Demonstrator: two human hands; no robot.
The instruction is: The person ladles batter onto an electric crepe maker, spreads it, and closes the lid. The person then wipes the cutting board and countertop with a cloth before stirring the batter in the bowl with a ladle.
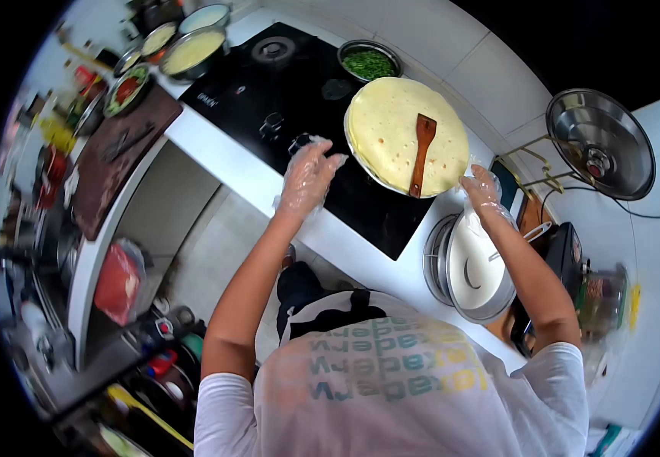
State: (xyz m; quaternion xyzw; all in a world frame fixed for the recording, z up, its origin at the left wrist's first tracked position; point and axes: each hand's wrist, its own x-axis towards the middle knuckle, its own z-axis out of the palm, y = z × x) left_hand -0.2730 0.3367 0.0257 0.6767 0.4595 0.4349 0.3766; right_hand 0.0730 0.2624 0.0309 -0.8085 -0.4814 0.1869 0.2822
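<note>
My left hand [307, 181], in a clear plastic glove, is over the front edge of the black cooktop [284, 99]. Its fingers are apart beside a control knob [298, 143]; whether they touch it I cannot tell. My right hand [485, 192], gloved too, hovers at the right edge of a round stack of pale yellow pancakes [391, 114], fingers loosely extended with no object visible in them. A wooden spatula [424, 148] lies across the top pancake. Under my right wrist stands a metal bowl of white batter [473, 278] with a ladle [528, 234] in it.
Chopped greens fill a metal bowl [369, 64] behind the pancakes. Bowls of pale yellow food [194, 52] stand left of the cooktop. Tongs [127, 143] rest on a brown board [98, 186]. An empty metal bowl [623, 145] leans by the right wall.
</note>
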